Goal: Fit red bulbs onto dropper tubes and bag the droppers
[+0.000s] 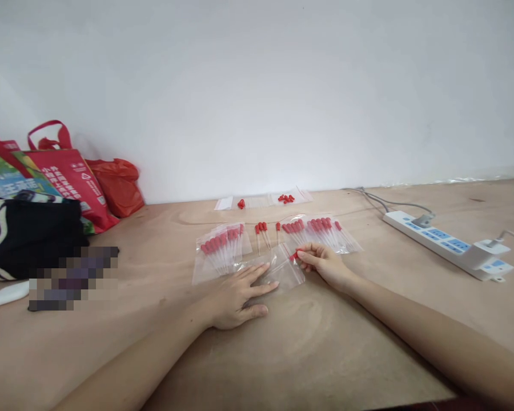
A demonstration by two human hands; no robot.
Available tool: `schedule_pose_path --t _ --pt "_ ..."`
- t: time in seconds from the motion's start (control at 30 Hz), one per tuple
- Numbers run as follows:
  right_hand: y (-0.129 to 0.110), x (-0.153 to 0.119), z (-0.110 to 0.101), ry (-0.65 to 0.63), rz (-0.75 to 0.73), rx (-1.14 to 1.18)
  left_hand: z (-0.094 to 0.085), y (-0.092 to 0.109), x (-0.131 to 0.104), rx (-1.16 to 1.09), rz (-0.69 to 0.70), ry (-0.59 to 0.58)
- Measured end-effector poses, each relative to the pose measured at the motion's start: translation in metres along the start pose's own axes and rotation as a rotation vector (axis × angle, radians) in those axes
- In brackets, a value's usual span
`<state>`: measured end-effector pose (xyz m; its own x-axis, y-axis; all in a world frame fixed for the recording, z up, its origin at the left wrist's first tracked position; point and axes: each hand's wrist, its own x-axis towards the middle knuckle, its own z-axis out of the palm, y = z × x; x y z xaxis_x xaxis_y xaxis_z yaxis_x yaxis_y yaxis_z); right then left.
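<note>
My left hand (240, 294) lies with fingers spread on a clear zip bag (286, 278) on the wooden table. At the bag's upper right, my right hand (321, 264) pinches the red bulb of a dropper (294, 256), whose thin clear tube points into the bag's opening. Just beyond the hands, a few loose droppers (261, 228) with red bulbs lie on the table. Bags filled with several droppers lie to the left (216, 245) and to the right (319, 225).
Loose red bulbs (286, 198) and clear tubes lie on a bag near the wall. A white power strip (441, 238) with plugs and cables is at the right. Red bags (75, 180), a black cloth bag (38, 234) and a blurred dark object (75, 279) are at the left.
</note>
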<state>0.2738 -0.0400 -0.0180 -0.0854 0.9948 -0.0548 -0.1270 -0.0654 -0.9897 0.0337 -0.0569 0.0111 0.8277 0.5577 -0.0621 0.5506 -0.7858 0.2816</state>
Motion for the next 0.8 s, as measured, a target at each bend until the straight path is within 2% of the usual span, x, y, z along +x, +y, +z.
schedule_pose_path --t 0.17,0.37,0.47,0.6,0.67,0.8 --pt "-0.001 -0.005 0.005 -0.125 0.014 -0.028 0.000 0.000 0.002 0.031 0.040 0.017" --pt "0.002 -0.011 0.012 -0.214 0.136 0.204 0.000 0.001 0.002 0.040 0.036 0.015" --pt "0.002 -0.010 0.011 -0.199 0.154 0.190 -0.001 0.000 0.000 -0.021 0.022 0.036" --pt "0.001 -0.003 0.003 -0.083 0.147 0.154 0.002 -0.007 0.000 -0.153 -0.076 0.170" --pt "0.003 0.000 0.000 -0.053 0.126 0.159 0.005 -0.011 0.002 -0.177 -0.076 0.211" --pt "0.005 0.001 0.000 -0.095 0.065 0.154 0.008 -0.012 0.004 -0.164 -0.047 0.228"
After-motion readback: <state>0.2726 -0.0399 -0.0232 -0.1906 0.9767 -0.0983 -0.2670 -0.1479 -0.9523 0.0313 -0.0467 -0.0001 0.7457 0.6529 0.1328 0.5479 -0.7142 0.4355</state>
